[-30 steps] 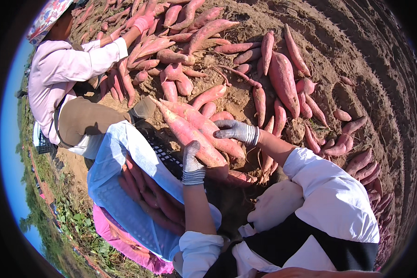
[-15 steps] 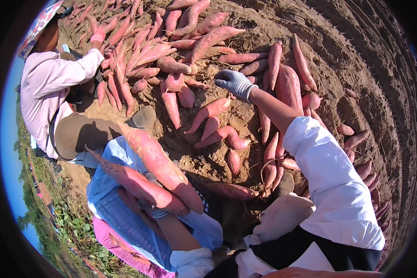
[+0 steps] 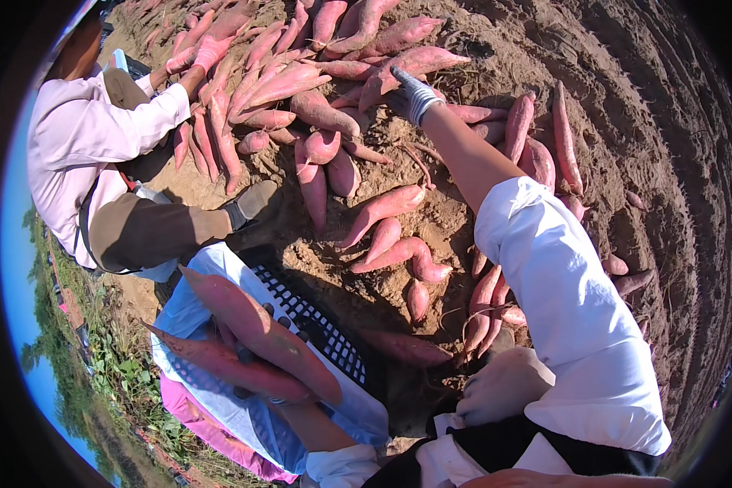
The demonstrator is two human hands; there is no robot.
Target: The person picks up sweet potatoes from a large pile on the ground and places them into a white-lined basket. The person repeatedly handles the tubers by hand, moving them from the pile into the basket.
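The right hand (image 3: 409,96) wears a striped glove (image 3: 424,101); sleeves (image 3: 569,293) are white.

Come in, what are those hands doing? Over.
Left hand: holding two sweet potatoes over pale-blue liner. Right hand: at another sweet potato. Co-worker's hand clear of both.

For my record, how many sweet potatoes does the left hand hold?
2: the upper sweet potato, nearer the black slotted crate, and the lower sweet potato, just left of it. More may be hidden underneath.
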